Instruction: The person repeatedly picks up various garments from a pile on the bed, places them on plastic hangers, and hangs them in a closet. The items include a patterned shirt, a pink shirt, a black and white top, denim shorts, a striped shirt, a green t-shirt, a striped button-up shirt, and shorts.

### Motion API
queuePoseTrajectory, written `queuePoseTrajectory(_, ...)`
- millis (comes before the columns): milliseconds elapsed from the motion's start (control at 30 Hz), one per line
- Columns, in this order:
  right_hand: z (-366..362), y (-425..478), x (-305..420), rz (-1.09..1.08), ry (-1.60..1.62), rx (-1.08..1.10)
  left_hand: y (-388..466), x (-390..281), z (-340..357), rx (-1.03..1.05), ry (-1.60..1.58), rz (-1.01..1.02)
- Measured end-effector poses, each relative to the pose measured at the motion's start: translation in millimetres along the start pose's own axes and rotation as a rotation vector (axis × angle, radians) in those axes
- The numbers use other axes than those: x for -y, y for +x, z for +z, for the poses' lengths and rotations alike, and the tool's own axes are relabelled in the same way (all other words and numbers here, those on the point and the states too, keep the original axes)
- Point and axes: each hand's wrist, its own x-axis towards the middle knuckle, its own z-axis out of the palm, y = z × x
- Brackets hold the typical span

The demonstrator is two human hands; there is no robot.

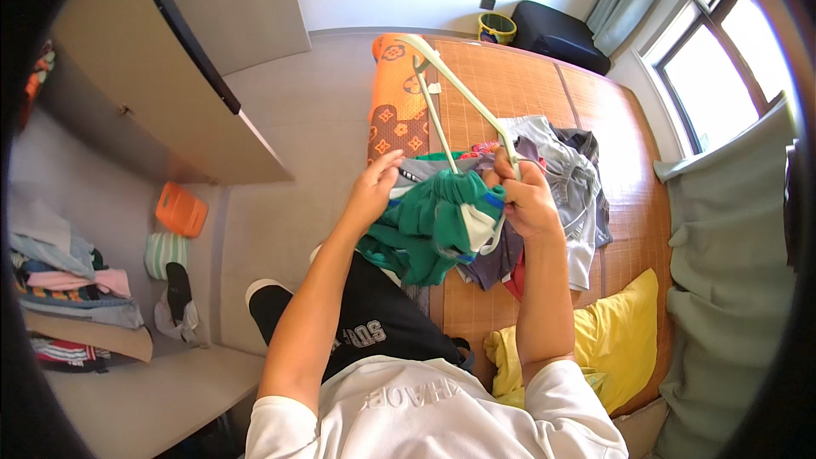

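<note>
Green shorts [421,223] with an elastic waist and white and blue trim hang before me, just above my lap. My right hand [526,194] grips the end of a pale green plastic clothes hanger [465,92] beside the waistband; its fingers partly hide what they pinch. The hanger's hook end points away from me. My left hand [377,188] is at the left side of the shorts, fingers extended and apart, with nothing gripped. Behind the shorts, gray, purple and red garments lie in a pile, with a light gray garment [567,178] at its right.
The pile lies on a bed with a bamboo mat [497,83]. An orange patterned roll [395,89] lines its left edge, and a yellow pillow [612,344] is near my right arm. Left stands an open wardrobe with folded clothes [83,293] and its door [185,102].
</note>
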Motion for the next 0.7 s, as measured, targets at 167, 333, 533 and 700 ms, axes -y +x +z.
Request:
queuePoseTrajectory(167, 8.2, -0.9, 7.6, -0.049, 0.033, 0.098, -1.9, -12.2, 18.0, 0.416, -0.117, -0.289)
queuePoseTrajectory(333, 7.0, -2.9, 4.9, -0.013, -0.052, 0.032, -26.8, -10.8, 19.9, 0.767, 0.027, -0.495)
queuePoseTrajectory(533, 0.8, -5.1, 0.2, -0.034, -0.227, -0.106, -58.5, -0.9, -15.3, 0.301, 0.088, -0.144)
queuePoseTrajectory(700, -5.2, 3.9, -26.1, -0.053, -0.329, -0.172, -80.3, -27.5, -51.0, -0.200, -0.500, -0.109)
